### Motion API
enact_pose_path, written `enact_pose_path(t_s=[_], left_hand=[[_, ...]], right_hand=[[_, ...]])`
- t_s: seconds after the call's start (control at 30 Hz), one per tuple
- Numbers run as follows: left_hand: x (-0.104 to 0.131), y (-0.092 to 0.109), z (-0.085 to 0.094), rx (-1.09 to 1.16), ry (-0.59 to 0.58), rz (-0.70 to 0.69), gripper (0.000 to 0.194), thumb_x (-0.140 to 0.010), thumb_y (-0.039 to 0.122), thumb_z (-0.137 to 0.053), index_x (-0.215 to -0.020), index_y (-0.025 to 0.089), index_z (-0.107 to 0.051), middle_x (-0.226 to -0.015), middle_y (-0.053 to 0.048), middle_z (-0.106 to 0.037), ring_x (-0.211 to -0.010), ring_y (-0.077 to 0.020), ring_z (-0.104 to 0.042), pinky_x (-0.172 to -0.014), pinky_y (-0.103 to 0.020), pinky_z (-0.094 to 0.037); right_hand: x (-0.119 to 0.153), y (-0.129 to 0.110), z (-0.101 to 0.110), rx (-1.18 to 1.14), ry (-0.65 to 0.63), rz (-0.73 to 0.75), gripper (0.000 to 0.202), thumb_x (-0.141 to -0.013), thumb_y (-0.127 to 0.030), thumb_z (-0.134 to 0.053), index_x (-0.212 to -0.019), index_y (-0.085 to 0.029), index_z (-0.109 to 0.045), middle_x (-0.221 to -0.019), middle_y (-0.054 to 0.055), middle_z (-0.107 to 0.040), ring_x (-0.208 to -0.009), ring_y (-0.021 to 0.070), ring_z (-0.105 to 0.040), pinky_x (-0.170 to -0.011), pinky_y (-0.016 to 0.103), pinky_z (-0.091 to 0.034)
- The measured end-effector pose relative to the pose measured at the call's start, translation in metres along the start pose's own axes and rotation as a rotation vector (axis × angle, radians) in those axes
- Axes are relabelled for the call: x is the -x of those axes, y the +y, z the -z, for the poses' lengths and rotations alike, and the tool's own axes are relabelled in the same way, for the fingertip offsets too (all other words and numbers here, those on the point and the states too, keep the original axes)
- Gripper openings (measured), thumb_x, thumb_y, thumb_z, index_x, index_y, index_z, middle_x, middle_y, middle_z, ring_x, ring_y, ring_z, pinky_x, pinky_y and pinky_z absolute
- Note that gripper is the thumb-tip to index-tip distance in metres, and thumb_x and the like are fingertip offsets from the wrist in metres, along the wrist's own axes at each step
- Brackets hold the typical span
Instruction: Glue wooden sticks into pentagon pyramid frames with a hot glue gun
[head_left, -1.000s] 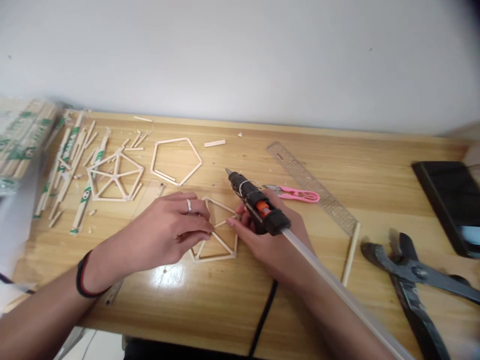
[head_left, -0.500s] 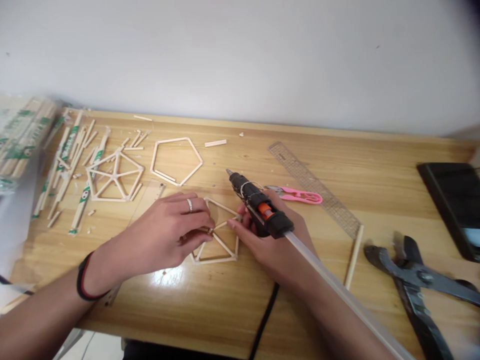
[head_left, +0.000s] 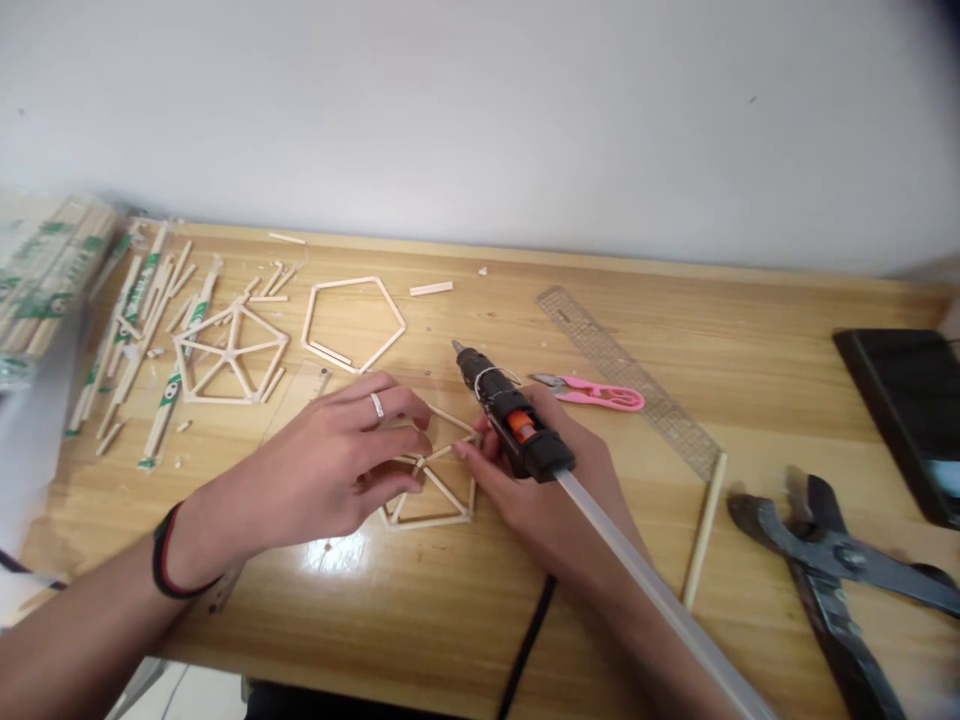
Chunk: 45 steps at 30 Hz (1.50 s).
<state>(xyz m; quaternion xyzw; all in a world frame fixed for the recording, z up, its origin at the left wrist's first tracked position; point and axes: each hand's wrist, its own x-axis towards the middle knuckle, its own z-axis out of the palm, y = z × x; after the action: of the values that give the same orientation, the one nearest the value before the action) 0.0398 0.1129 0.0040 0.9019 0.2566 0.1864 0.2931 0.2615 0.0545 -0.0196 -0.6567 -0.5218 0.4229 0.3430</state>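
A pentagon frame of pale sticks with inner spokes (head_left: 444,482) lies on the wooden table between my hands. Over its left side is my left hand (head_left: 352,455), ring on one finger, its thumb and fingers parted around the hub with nothing gripped. My right hand (head_left: 551,480) holds a black glue gun (head_left: 510,405), nozzle pointing up and left, a long clear glue stick (head_left: 652,585) coming out of its back. The thumb and fingertip of that hand also pinch the frame's right corner.
A spoked pentagon (head_left: 231,354) and a plain pentagon (head_left: 354,281) lie farther back. Loose sticks (head_left: 146,330) and wrapped chopsticks (head_left: 49,270) are left. Rightward are a clear ruler (head_left: 630,375), pink snips (head_left: 600,392), a stick (head_left: 705,530), black cutters (head_left: 847,560) and a phone (head_left: 907,400).
The fingers of my left hand have opened and lifted off the frame's centre. The glue gun has tilted slightly, its rear end shifting left.
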Motion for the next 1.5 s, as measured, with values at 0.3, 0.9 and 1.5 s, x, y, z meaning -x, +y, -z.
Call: enact_pose_path(t_s=[0.3, 0.9, 1.5], left_hand=[[0.002, -0.002, 0.001, -0.055, -0.039, 0.022, 0.010, -0.102, 0.022, -0.067, -0.108, 0.015, -0.070, -0.115, -0.010, -0.070, -0.108, -0.0225, -0.064, -0.095, -0.036, -0.051], [0.003, -0.001, 0.001, -0.028, -0.051, 0.058, 0.010, -0.101, 0.025, -0.068, -0.105, 0.016, -0.069, -0.117, -0.010, -0.070, -0.108, -0.0243, -0.064, -0.095, -0.038, -0.050], [0.003, -0.007, 0.008, 0.105, -0.144, 0.095, 0.004, -0.093, 0.020, -0.077, -0.093, 0.021, -0.073, -0.125, -0.009, -0.066, -0.121, -0.0247, -0.063, -0.104, -0.038, -0.051]], right_hand=[[-0.004, 0.006, 0.011, 0.060, -0.144, 0.014, 0.042, -0.079, -0.047, -0.088, -0.102, -0.026, -0.059, -0.077, -0.004, -0.063, -0.067, 0.0178, -0.058, -0.062, 0.031, -0.048], [0.000, 0.001, 0.011, 0.205, -0.137, 0.085, 0.041, -0.076, -0.038, -0.089, -0.098, -0.026, -0.057, -0.082, -0.003, -0.067, -0.065, 0.0177, -0.060, -0.059, 0.029, -0.046], [-0.003, 0.001, 0.010, 0.201, -0.141, 0.093, 0.044, -0.077, -0.044, -0.089, -0.099, -0.026, -0.056, -0.085, 0.000, -0.068, -0.070, 0.0194, -0.062, -0.063, 0.030, -0.048]])
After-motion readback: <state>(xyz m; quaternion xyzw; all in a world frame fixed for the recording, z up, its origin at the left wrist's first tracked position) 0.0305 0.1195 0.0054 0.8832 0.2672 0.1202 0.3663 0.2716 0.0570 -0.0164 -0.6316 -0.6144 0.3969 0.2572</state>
